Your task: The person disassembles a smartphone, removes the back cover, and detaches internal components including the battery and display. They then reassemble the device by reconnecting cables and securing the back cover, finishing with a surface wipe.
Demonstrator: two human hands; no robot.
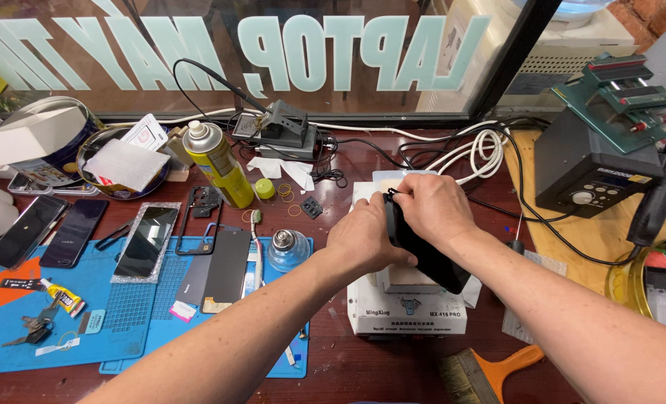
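Nearest the camera there's a brush [490, 372] with an orange handle, cut off by the bottom edge, lying on the dark table [333, 370]. Just past it both forearms come in and meet over a white box-like machine [404, 308].

Both hands are clenched on a black phone [423, 251]. It's tilted, long axis running from upper left down to lower right, low end hanging past the machine's right side. The left hand [364, 238] has it from the left edge, and the right hand [432, 209] wraps over the top, fingertips pinching at the upper left corner. Can't make out what's being pinched there, it's tiny and dark. Most of the phone's face is hidden behind the hands, so front or back, no idea.

Left of that is a blue mat [127, 318] with loose phone parts, and a yellow spray can [217, 163] further back. Far right is a dark station [595, 168], then cables and the window.
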